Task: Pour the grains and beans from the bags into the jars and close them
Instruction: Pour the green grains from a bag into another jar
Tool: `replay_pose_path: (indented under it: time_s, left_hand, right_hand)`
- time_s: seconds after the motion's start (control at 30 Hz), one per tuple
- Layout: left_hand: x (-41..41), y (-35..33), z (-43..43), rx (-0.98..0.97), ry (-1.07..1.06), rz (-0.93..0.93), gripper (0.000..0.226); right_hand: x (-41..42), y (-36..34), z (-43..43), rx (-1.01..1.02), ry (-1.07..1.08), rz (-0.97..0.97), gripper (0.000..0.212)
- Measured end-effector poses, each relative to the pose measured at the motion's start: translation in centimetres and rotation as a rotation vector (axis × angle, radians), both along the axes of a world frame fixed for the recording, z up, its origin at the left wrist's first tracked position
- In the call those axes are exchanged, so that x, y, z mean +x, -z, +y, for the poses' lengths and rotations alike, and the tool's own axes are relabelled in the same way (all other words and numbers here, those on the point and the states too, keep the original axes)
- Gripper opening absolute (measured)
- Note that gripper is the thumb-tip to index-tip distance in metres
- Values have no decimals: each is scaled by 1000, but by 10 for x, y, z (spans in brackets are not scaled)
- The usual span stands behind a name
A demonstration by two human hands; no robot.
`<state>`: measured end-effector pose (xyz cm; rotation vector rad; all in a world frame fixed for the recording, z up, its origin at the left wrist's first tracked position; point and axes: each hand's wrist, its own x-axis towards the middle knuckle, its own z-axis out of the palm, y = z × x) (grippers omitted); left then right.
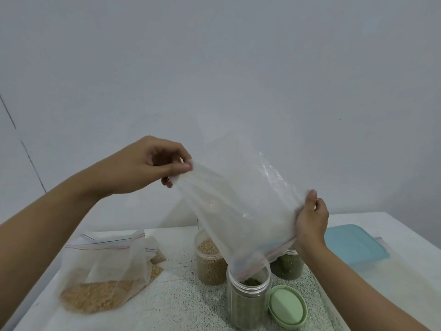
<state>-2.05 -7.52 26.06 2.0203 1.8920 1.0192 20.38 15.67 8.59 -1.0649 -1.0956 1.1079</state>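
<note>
A white desk [181,297] with a speckled grey top carries the work. Above it a large clear plastic zip bag [241,206] hangs upturned, thin, crinkly and limp, its red-striped mouth resting in the clear round plastic jar [248,302] of green beans below the right hand [310,220]. The bag looks nearly empty, so it should be very light and floppy; corners and the stiffer zip edge seem the surest holds. The left hand [143,166] pinches the raised bottom corner; the right hand grips the side edge near the mouth. Below the left hand slumps a second clear zip bag [105,278], soft and weighted by yellow grain. Beyond the right hand lies a pale blue, rounded plastic lid [355,244]. Between the hands stands a tan-bean jar [210,261]; under the right wrist, a dark green-bean jar [288,266]. A smooth, round green lid [287,306] leans against the open jar.
</note>
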Motion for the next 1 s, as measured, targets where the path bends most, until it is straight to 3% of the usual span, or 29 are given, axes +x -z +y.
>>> replay_pose_path:
  time_s: [0.2, 0.33, 0.4, 0.5, 0.7, 1.0]
  left_hand:
    - [-3, 12, -9, 41, -138, -56, 8]
    - [1, 18, -9, 58, -234, 117, 8]
    - [3, 16, -11, 83, -201, 38, 5]
    - [1, 8, -15, 131, -150, -175, 21]
    - [1, 5, -19, 54, -139, -282, 27]
    - [-5, 13, -30, 104, -202, -199, 34]
  right_hand:
    - [1, -4, -5, -10, -22, 19, 46]
    - [2, -5, -6, 4, -26, 20, 44]
    - [1, -5, -7, 3, -31, 17, 45]
    - [-2, -6, -6, -4, -30, 34, 45]
    - [-5, -2, -3, -33, -17, 94, 44]
    - [-9, -2, -7, -4, -24, 34, 44]
